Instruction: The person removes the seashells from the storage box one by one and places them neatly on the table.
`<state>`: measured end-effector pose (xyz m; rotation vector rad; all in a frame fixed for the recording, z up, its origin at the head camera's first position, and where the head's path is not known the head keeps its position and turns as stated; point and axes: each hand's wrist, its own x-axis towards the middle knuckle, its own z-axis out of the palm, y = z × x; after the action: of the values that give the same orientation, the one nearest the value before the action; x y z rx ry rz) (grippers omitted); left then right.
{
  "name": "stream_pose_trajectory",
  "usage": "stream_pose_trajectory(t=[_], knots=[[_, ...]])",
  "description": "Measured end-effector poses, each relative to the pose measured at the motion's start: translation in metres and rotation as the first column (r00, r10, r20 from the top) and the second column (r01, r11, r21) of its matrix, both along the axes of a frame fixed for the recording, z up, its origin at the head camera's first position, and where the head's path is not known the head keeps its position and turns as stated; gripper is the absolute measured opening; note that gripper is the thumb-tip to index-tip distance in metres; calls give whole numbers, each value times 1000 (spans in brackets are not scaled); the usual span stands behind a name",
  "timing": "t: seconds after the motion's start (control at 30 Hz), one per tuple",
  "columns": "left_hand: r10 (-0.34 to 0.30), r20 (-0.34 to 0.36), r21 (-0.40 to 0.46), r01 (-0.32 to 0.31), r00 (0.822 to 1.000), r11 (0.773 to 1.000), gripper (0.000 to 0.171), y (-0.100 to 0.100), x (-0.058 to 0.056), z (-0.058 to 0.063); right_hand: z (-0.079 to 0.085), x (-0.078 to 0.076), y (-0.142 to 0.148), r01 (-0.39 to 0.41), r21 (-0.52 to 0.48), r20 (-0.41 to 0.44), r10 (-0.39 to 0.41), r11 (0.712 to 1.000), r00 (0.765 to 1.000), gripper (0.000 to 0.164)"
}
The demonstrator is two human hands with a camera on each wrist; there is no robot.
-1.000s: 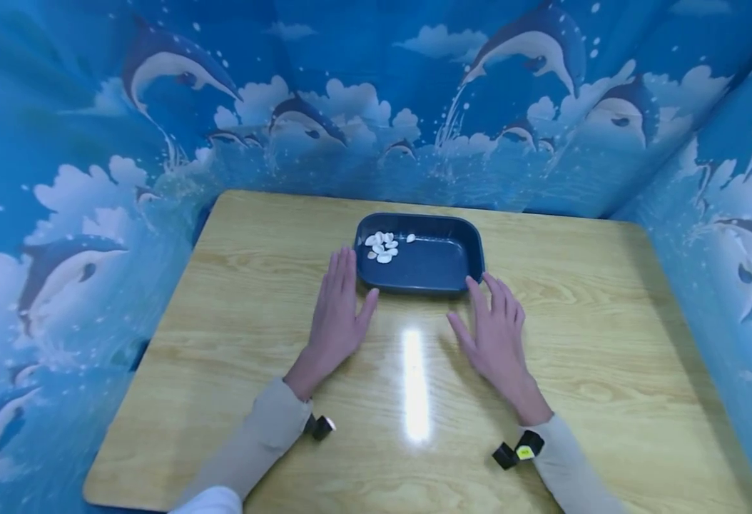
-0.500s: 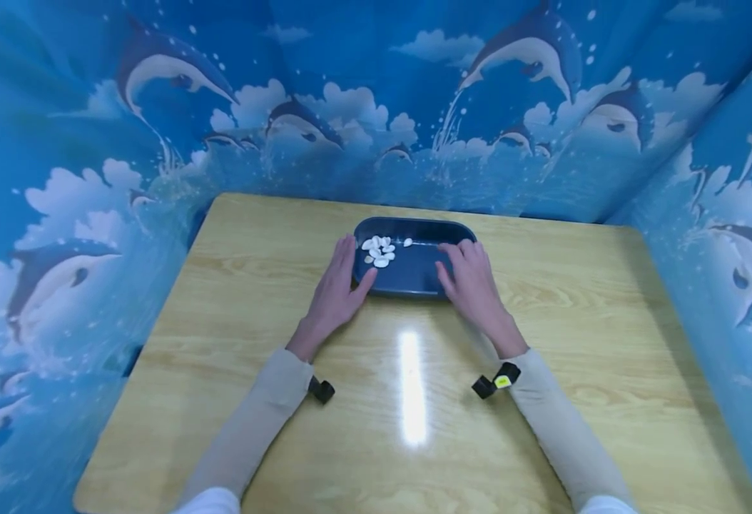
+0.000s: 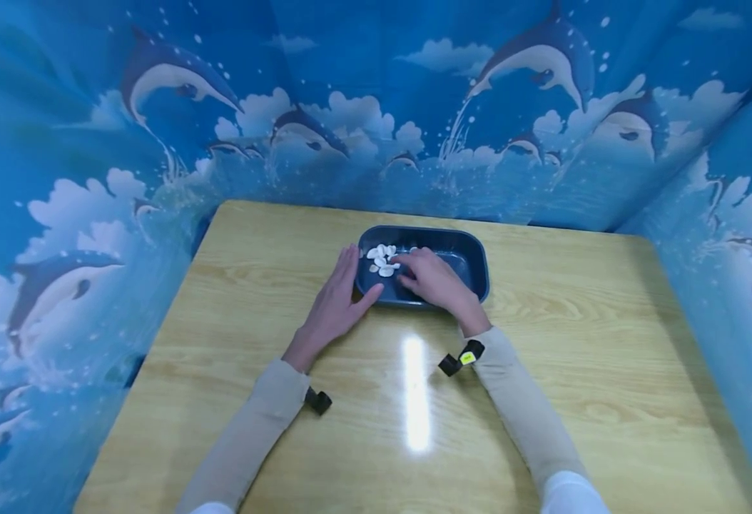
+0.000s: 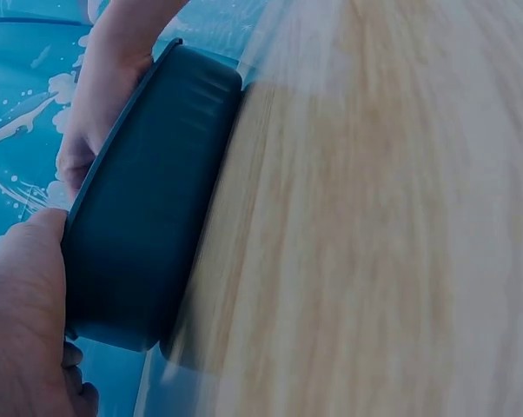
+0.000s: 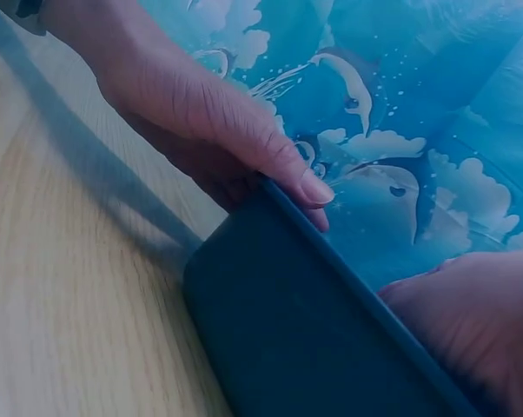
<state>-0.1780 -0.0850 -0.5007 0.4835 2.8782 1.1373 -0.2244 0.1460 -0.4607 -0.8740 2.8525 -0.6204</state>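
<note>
A dark blue rectangular tray (image 3: 422, 304) stands near the far table edge. Small white seashells (image 3: 385, 271) lie bunched at its left end. My left hand (image 3: 335, 307) rests against the tray's left end, fingers straight along the outer wall, thumb at the near corner of the rim. My right hand (image 3: 438, 280) reaches over the near rim, its fingertips (image 3: 397, 260) right at the shells and its thumb apart from the index finger. In the right wrist view the tray wall (image 5: 296, 321) hides the right fingertips.
The wooden table (image 3: 273, 442) carries the tray. A blue curtain with dolphins (image 3: 376, 114) hangs behind and at both sides. Black wrist cameras sit on the left cuff (image 3: 317, 401) and right cuff (image 3: 459, 358).
My right hand has moved from outside the tray's right near corner, over the rim, and left to the shells. The left hand stays at the tray's left end.
</note>
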Motion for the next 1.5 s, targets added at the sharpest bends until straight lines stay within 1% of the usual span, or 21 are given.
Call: stream_pose_trajectory(t=[0.17, 0.3, 0.37, 0.47, 0.57, 0.73, 0.87, 0.93, 1.0, 1.1, 1.17, 1.23, 1.3, 1.4, 1.43, 1.5], knots=[[-13, -4, 26, 13, 1000, 1000, 92, -1, -1, -2, -3, -7, -6, -29, 11, 6, 29, 1000, 1000, 33], [-3, -1, 20, 3, 1000, 1000, 88, -2, -2, -4, -9, -11, -8, -45, 56, 10, 45, 997, 999, 35], [-2, -6, 18, 2, 1000, 1000, 88, -2, -2, -5, -12, -11, -9, -41, 79, 10, 40, 996, 999, 34], [-1, -15, 25, 2, 1000, 1000, 88, -2, -1, -5, -14, -12, -10, -42, 73, 5, 41, 996, 999, 30], [-2, -10, 36, 2, 1000, 999, 88, -2, 0, -5, -16, -11, -10, -60, 39, 1, 60, 997, 998, 24], [6, 26, 73, -8, 1000, 997, 87, -2, -2, -8, -17, -11, -11, -75, -2, 6, 75, 997, 997, 22], [10, 70, 119, -18, 998, 993, 84, -5, -5, -12, -16, -13, -11, -76, 9, 31, 76, 997, 997, 24], [9, 84, 150, -21, 996, 988, 82, -6, -5, -13, -15, -14, -10, -81, 14, 57, 80, 997, 995, 24], [2, 95, 182, -19, 996, 983, 81, -7, -6, -15, -15, -13, -10, -76, 20, 87, 74, 997, 994, 24], [-24, 111, 223, -1, 994, 975, 79, -9, -6, -15, -15, -13, -9, -53, 40, 133, 48, 998, 990, 26], [-42, 114, 240, 14, 993, 971, 77, -9, -6, -16, -15, -12, -10, -32, 66, 140, 22, 997, 990, 28], [-55, 115, 260, 23, 992, 965, 74, -9, -6, -16, -15, -12, -10, 0, 91, 131, -12, 996, 991, 29], [-63, 105, 274, 32, 993, 961, 72, -9, -7, -16, -14, -11, -11, 36, 107, 102, -47, 994, 994, 29], [-64, 100, 294, 32, 993, 955, 70, -8, -7, -16, -14, -11, -11, 94, 96, 65, -100, 991, 993, 30], [-67, 101, 296, 34, 993, 955, 70, -7, -7, -16, -14, -12, -11, 101, 87, 55, -106, 991, 993, 29], [-65, 109, 294, 30, 992, 955, 70, -7, -6, -16, -15, -12, -11, 89, 73, 38, -92, 993, 995, 28]])
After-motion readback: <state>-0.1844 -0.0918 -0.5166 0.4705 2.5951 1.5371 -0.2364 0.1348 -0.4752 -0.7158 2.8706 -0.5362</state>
